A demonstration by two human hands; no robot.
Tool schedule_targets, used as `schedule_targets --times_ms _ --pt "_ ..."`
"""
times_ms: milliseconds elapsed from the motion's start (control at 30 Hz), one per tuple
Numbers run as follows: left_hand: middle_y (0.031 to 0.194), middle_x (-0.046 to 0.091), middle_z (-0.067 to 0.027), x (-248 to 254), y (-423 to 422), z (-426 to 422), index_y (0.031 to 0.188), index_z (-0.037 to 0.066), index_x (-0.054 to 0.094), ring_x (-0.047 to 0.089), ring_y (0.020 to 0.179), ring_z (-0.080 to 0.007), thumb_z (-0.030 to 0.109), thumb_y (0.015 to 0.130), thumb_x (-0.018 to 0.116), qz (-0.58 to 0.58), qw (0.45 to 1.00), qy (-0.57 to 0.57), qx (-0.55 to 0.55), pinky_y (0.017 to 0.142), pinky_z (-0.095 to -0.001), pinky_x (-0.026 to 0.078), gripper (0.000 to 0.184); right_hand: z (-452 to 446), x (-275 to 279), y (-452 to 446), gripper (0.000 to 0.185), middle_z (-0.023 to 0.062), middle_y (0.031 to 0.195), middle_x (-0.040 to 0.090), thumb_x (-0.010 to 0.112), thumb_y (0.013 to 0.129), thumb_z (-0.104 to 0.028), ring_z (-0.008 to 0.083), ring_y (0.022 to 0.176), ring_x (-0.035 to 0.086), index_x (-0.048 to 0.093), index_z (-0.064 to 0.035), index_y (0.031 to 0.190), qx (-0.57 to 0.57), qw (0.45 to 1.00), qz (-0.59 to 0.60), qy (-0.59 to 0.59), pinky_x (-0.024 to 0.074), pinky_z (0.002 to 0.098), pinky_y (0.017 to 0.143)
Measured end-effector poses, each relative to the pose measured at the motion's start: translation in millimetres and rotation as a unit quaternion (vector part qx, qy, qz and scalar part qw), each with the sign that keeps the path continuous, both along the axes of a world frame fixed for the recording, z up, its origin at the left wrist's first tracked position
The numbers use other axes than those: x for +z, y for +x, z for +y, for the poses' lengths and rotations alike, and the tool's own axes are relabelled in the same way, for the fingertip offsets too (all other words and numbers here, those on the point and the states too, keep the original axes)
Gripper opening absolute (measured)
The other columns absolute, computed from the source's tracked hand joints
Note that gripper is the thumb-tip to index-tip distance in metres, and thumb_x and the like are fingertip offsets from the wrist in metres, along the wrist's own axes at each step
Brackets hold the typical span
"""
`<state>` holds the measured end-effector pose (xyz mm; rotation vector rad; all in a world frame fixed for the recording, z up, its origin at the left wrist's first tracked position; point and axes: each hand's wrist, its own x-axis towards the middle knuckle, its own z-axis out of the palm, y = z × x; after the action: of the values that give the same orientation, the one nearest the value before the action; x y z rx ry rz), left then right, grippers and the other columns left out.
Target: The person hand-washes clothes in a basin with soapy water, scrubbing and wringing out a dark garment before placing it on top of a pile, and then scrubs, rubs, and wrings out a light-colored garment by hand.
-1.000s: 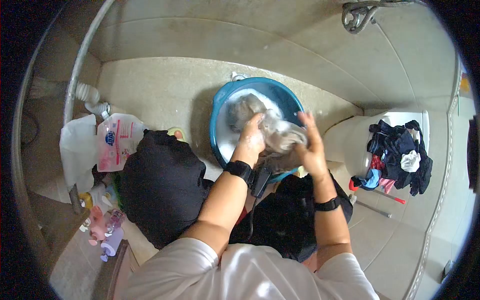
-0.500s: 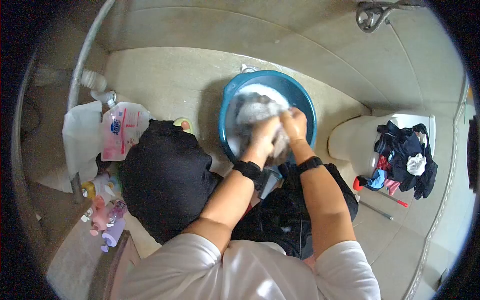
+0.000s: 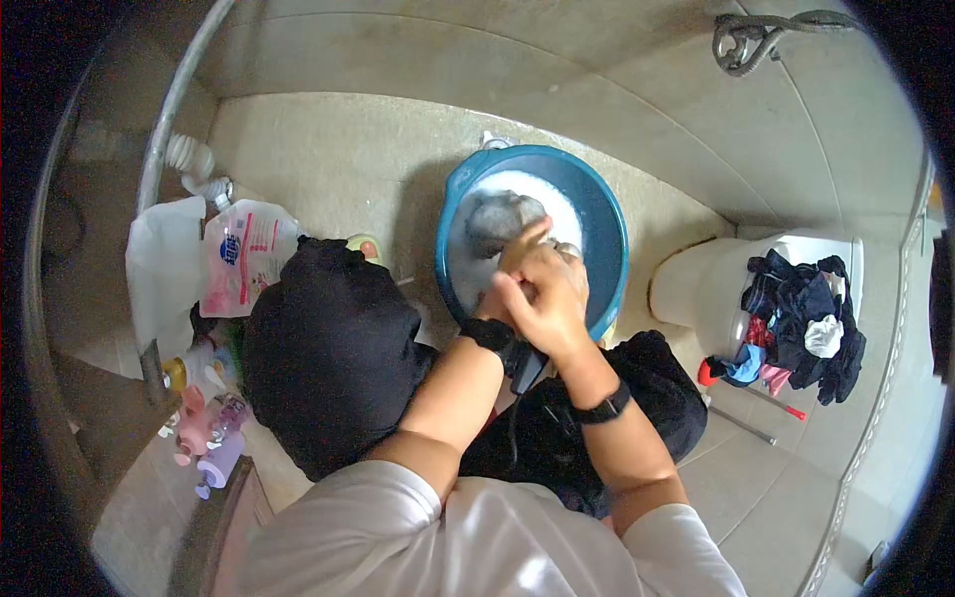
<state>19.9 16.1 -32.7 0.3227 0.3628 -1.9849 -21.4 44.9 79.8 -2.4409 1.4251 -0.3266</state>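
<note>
A blue plastic basin [image 3: 609, 204] holds foamy water and a wet grey cloth [image 3: 500, 221], which is bunched up in the suds. Both my hands are inside the basin's near half. My right hand [image 3: 550, 298] crosses over my left, its thumb apart and its fingers curled round the wet bunch. Beneath it, my left hand [image 3: 515, 267] presses against the cloth, most of its fingers hidden. A black band circles each wrist.
Left of the basin sit a large black cloth heap [image 3: 328, 358] and a pink-and-clear detergent bag [image 3: 249, 254]. Several pump bottles [image 3: 221, 463] stand lower left. At right, a white toilet [image 3: 686, 279] carries piled clothes [image 3: 801, 323]. A shower hose [image 3: 741, 45] hangs on the wall.
My right hand has moved left and down across my left hand; before, the two were side by side on the cloth. More of the cloth now lies in the foam.
</note>
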Motion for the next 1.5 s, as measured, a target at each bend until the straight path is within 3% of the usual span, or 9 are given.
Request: schedule_targets --times_ms 100,267,533,600,733,1100,1233,1300,1500 --pt "0.089 0.059 -0.0066 -92 -37 8 0.097 0.009 0.055 0.057 0.079 -0.0185 0.038 0.087 0.049 -0.385 0.883 -0.269 -0.004 0.074 -0.0346 0.049 0.031 -22 -36 -6 0.04 0.0233 0.074 0.062 0.051 0.084 -0.04 0.0394 0.075 0.061 0.066 -0.0037 0.075 -0.198 0.978 -0.006 0.064 0.0477 0.0463 0.07" --pt "0.081 0.06 -0.006 -10 -31 5 0.095 0.0 0.059 0.058 0.074 -0.0184 0.015 0.074 0.057 -0.395 0.908 0.108 -0.089 0.064 -0.031 0.047 0.026 -61 -84 -74 0.054 0.021 0.07 0.061 0.048 0.087 -0.043 0.0276 0.069 0.059 0.061 0.008 0.074 -0.321 0.915 -0.147 0.193 0.0446 0.0371 0.071" --pt "0.095 0.062 -0.0199 48 -27 8 0.101 0.006 0.061 0.061 0.087 -0.0303 0.032 0.067 0.064 -0.744 0.527 -0.332 -0.241 0.081 -0.0369 0.046 0.044 -89 -23 -85 0.062 0.0119 0.108 0.06 0.058 0.081 -0.049 0.0217 0.098 0.057 0.053 0.0026 0.115 -0.203 0.691 -0.345 0.602 0.0435 0.032 0.089" --pt "0.104 0.061 -0.0166 54 -18 7 0.109 0.006 0.057 0.059 0.096 -0.0284 0.035 0.07 0.065 -0.678 0.567 -0.394 -0.253 0.083 -0.0364 0.046 0.05 -96 -16 -95 0.042 0.0114 0.104 0.061 0.066 0.079 -0.02 0.021 0.096 0.058 0.053 0.0018 0.113 -0.202 0.769 -0.29 0.532 0.0456 0.0339 0.086" --pt "0.132 0.042 -0.0138 -2 -19 8 0.133 0.003 0.034 0.043 0.12 -0.027 0.074 0.067 0.051 -0.039 0.981 -0.154 -0.11 0.102 -0.0435 0.032 0.098 -79 24 -96 0.051 0.0109 0.108 0.059 0.067 0.07 -0.003 0.0211 0.1 0.056 0.049 0.0021 0.118 -0.219 0.841 -0.286 0.404 0.0451 0.0338 0.088" --pt "0.119 0.054 -0.0129 -2 -3 -14 0.124 0.004 0.046 0.053 0.107 -0.0263 0.04 0.089 0.047 -0.055 0.998 0.026 0.031 0.094 -0.0384 0.042 0.05 -34 -2 -103 0.088 0.0149 0.128 0.044 0.053 0.054 0.006 0.0233 0.124 0.035 0.025 -0.0036 0.137 -0.151 0.919 -0.292 0.217 0.0258 0.0327 0.105" --pt "0.12 0.05 -0.0131 -20 -16 -5 0.126 0.007 0.041 0.051 0.108 -0.026 0.042 0.09 0.04 -0.109 0.986 -0.102 0.068 0.093 -0.0397 0.043 0.051 -22 4 -58 0.067 0.0234 0.138 0.032 0.047 0.058 0.005 0.0354 0.132 0.024 0.052 -0.0112 0.123 -0.031 0.98 -0.18 0.08 0.0169 0.0379 0.109" --pt "0.114 0.05 -0.0113 -13 -15 6 0.124 0.009 0.042 0.051 0.104 -0.0233 0.041 0.093 0.033 0.218 0.94 -0.26 0.021 0.092 -0.0367 0.042 0.046 -13 3 -28 0.055 0.0218 0.134 0.039 0.057 0.063 -0.016 0.0413 0.123 0.037 0.057 -0.0231 0.118 -0.034 0.997 -0.026 0.07 0.0354 0.046 0.098" --pt "0.112 0.051 -0.0105 -45 -26 3 0.121 0.009 0.043 0.051 0.102 -0.0219 0.035 0.093 0.037 0.064 0.991 -0.106 0.046 0.09 -0.0339 0.043 0.039 -41 -25 -7 0.035 0.0147 0.117 0.055 0.062 0.069 -0.034 0.0383 0.104 0.053 0.065 -0.0211 0.102 -0.089 0.988 0.05 0.116 0.0456 0.0442 0.082"
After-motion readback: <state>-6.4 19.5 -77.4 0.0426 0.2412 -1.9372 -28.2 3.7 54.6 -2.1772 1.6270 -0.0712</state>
